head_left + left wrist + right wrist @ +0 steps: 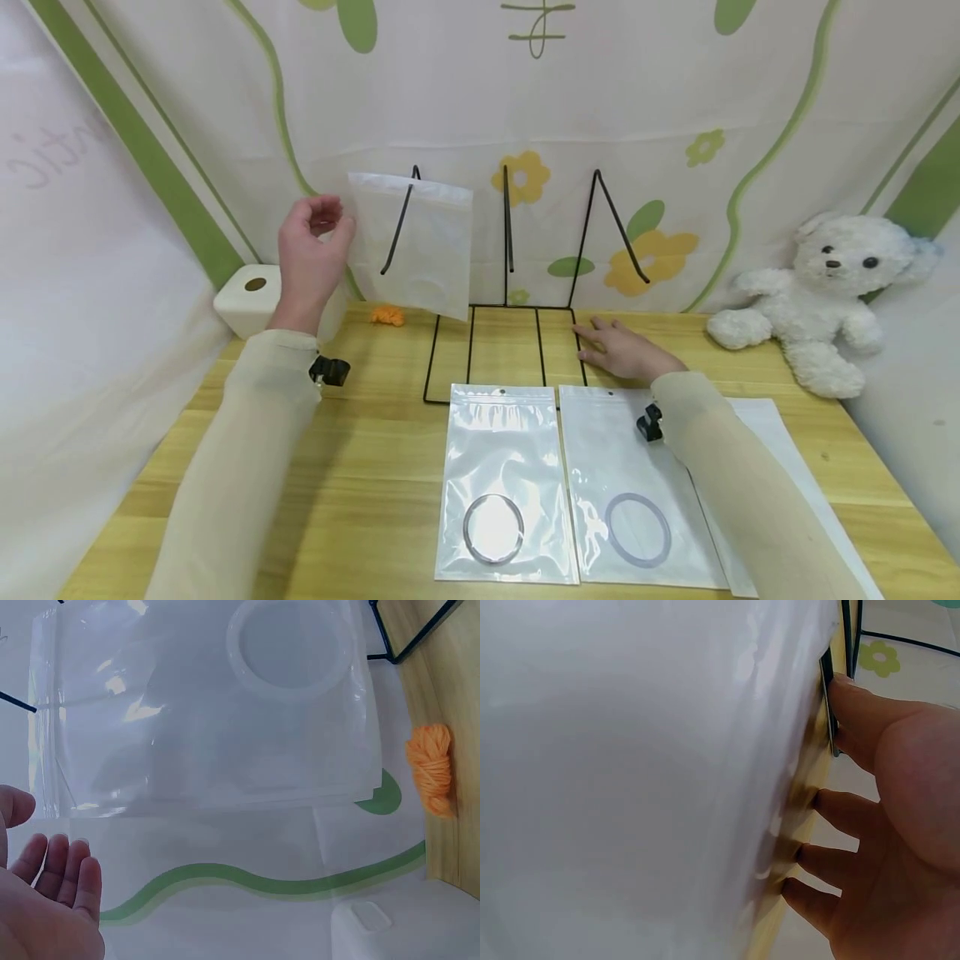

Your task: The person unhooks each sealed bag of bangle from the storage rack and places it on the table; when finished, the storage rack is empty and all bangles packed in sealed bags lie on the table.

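A clear zip bag point(435, 250) hangs on the left hook of a black wire rack point(506, 307); the left wrist view shows a pale ring point(234, 652) in it. My left hand point(313, 250) is just left of the bag, its fingers loosely bent and apart from the plastic. With fingers spread, my right hand point(621, 348) rests at the right side of the rack's base, fingertips on the wire and the tabletop. In front lie a zip bag point(498, 450) with a dark ring and another zip bag point(611, 450) with a pale purple ring.
A further white bag point(780, 450) lies partly under the right forearm. Behind the left hand stands a white tissue box point(243, 304), with an orange yarn bundle point(387, 316) near it. A white teddy bear point(825, 292) sits at the right, before the patterned curtain.
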### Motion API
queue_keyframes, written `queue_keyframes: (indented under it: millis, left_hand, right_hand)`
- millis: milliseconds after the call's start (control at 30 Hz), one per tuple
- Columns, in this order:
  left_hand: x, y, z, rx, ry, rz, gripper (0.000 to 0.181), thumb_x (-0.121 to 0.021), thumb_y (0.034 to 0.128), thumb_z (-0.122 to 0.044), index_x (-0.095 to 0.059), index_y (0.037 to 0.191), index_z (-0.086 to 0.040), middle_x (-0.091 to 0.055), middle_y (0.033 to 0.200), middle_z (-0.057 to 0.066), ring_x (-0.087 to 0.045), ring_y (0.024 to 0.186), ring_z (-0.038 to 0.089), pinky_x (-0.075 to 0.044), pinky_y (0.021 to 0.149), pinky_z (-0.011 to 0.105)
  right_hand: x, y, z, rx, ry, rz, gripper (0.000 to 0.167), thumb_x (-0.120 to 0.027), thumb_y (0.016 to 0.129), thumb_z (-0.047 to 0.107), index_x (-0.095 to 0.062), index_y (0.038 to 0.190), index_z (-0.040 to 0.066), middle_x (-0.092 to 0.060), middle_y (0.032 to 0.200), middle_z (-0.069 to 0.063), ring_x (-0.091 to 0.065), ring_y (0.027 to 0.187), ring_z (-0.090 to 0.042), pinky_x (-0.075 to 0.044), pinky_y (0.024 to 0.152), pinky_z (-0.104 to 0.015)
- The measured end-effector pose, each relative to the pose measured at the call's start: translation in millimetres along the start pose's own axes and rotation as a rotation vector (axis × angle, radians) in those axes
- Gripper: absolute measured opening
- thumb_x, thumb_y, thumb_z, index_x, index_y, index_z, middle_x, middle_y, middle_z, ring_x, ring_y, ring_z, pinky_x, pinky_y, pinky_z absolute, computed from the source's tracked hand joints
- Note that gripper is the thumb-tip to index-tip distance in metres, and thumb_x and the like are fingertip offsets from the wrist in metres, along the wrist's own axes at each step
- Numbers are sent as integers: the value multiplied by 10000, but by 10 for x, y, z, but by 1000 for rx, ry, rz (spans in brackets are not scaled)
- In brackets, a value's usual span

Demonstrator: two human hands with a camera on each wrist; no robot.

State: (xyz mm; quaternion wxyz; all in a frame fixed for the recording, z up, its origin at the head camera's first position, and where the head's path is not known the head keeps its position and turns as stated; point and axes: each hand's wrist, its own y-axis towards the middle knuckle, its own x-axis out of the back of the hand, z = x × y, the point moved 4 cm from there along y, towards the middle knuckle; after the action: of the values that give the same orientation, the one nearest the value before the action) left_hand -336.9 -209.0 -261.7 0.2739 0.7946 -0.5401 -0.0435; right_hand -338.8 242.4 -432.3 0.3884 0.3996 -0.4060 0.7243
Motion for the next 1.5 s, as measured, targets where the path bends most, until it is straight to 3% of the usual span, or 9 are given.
queue_keyframes:
  millis: [300,533,767,1167,1400,1500]
  left_hand:
    - [-55,149,-99,39,42,58,445,-648,1014,-208,-607,1429,-51,-590,1333,13,-559,1126,91,-483,1144,324]
    - [-98,191,-124,75,85,86,478,-640,1025,-219,-569,1475,-76,-572,1367,10,-548,1190,135,-459,1176,346]
    - [-91,166,-140,36,37,69,421,-623,1026,-177,-615,1425,-44,-633,1276,15,-598,1137,112,-494,1112,272]
    - [-57,135,-111,19,6,28,259,-622,1075,-171,-639,1296,-36,-597,1118,-69,-577,1040,81,-497,979,230]
    - [-14,144,-116,2,-33,19,184,-661,1074,-185,-648,1223,-77,-616,1090,-91,-611,989,66,-504,898,211]
    - [-6,138,-128,-14,-7,23,212,-674,1075,-205,-661,1232,-63,-646,1101,-76,-622,976,54,-504,885,203]
  right_hand:
    - [-2,-5,-11,-3,0,-2,668,-494,1153,439,-272,1731,188,-102,1792,-279,-66,1616,-620,-152,1246,-811]
    - [-23,12,-35,-4,-1,-7,679,-482,1151,473,-260,1736,208,-92,1799,-266,-52,1623,-610,-144,1242,-820]
    - [-18,1,-30,-3,3,-14,670,-488,1153,457,-270,1733,201,-97,1797,-269,-56,1621,-612,-151,1247,-812]
    - [-22,4,-36,-7,-12,-5,672,-485,1154,457,-255,1736,211,-94,1798,-263,-61,1616,-619,-166,1226,-834]
    - [-15,5,-21,-1,-3,-8,672,-484,1155,454,-257,1734,200,-90,1796,-270,-57,1613,-626,-162,1234,-824]
    - [-12,-1,-7,1,4,-12,672,-484,1155,451,-259,1734,191,-89,1795,-274,-53,1612,-627,-153,1235,-825]
